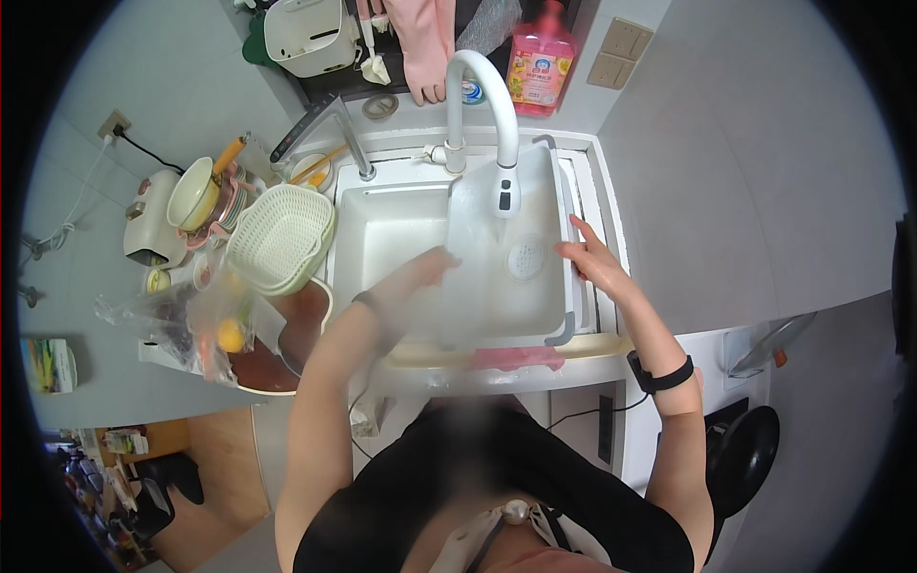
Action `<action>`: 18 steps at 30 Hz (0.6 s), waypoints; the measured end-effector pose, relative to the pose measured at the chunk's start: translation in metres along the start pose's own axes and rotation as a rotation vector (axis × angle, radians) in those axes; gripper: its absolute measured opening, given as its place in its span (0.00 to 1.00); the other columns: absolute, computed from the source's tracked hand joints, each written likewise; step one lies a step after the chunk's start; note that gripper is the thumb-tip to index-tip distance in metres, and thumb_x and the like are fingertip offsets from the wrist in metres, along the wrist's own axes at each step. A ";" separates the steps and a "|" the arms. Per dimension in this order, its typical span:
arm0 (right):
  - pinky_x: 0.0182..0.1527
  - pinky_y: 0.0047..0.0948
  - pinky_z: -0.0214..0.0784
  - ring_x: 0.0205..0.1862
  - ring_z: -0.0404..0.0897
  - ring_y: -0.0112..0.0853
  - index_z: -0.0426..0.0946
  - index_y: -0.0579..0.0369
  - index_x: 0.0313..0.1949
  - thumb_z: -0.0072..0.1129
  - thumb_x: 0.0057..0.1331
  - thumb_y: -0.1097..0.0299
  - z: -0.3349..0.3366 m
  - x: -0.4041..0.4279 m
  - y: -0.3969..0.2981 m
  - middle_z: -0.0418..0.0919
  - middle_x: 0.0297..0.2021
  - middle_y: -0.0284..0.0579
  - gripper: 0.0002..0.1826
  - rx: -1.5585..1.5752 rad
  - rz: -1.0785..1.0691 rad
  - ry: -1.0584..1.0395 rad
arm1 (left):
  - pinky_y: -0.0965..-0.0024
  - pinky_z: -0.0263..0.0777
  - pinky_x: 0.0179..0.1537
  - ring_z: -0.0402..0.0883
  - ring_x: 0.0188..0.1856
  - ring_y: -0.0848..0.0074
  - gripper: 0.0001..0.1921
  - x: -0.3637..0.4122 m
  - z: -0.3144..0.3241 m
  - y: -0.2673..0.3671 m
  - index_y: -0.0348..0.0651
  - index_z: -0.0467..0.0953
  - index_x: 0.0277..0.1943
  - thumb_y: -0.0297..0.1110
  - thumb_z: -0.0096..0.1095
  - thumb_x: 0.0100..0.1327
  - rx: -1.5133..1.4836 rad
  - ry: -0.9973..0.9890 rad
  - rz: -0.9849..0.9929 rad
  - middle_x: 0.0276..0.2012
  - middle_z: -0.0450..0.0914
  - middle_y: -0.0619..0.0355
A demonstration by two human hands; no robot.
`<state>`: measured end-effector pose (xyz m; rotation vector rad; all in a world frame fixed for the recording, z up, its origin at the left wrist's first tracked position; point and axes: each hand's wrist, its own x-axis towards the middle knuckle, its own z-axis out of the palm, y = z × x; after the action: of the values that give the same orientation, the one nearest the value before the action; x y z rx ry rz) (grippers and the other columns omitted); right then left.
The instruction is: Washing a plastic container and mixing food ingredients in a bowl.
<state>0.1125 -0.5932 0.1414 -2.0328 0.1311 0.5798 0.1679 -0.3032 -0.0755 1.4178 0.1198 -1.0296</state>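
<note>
A white plastic basin (469, 301) with grey corner pieces sits over the right part of the white sink (351, 236). A round perforated drain strainer (526, 258) shows at its bottom. My right hand (596, 263) is at the basin's right rim, thumb over the edge and index finger stretched along the outside. At the left rim is my left hand (430, 268), fingertips reaching over the edge; haze blurs it and hides its exact grip. The white gooseneck faucet (507, 143) hangs over the basin, with what looks like a thin stream below its head.
Left of the sink stand a pale green colander (279, 233), a small pan (193, 193) on stacked dishes, and a plastic bag of produce (215, 329). A second tap (351, 140) rises behind. A pink cloth (517, 358) lies on the front edge; a pink detergent bottle (541, 68) stands behind.
</note>
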 end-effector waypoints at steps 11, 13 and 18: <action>0.32 0.21 0.61 0.28 0.66 0.22 0.49 0.55 0.58 0.39 0.57 0.62 0.009 0.068 0.068 0.67 0.31 0.38 0.29 0.205 -0.151 -0.136 | 0.64 0.69 0.37 0.76 0.39 0.66 0.18 -0.057 0.011 0.083 0.42 0.65 0.50 0.35 0.51 0.57 0.485 0.774 0.583 0.38 0.76 0.51; 0.31 0.23 0.64 0.29 0.69 0.23 0.50 0.55 0.57 0.34 0.60 0.62 0.021 0.082 0.081 0.69 0.33 0.41 0.25 0.297 -0.086 -0.145 | 0.63 0.67 0.44 0.75 0.40 0.59 0.20 -0.087 0.024 0.118 0.41 0.65 0.50 0.34 0.52 0.53 0.832 0.886 0.417 0.35 0.76 0.45; 0.33 0.24 0.72 0.33 0.77 0.27 0.56 0.60 0.52 0.36 0.61 0.63 0.059 0.094 0.081 0.74 0.37 0.44 0.22 0.589 0.051 -0.389 | 0.63 0.68 0.40 0.76 0.37 0.60 0.16 -0.147 0.023 0.153 0.38 0.73 0.39 0.40 0.54 0.50 0.945 0.894 0.246 0.32 0.77 0.46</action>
<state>0.1490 -0.5714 0.0109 -1.3277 0.1045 0.8445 0.1686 -0.2743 0.1363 2.6082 0.1024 -0.1300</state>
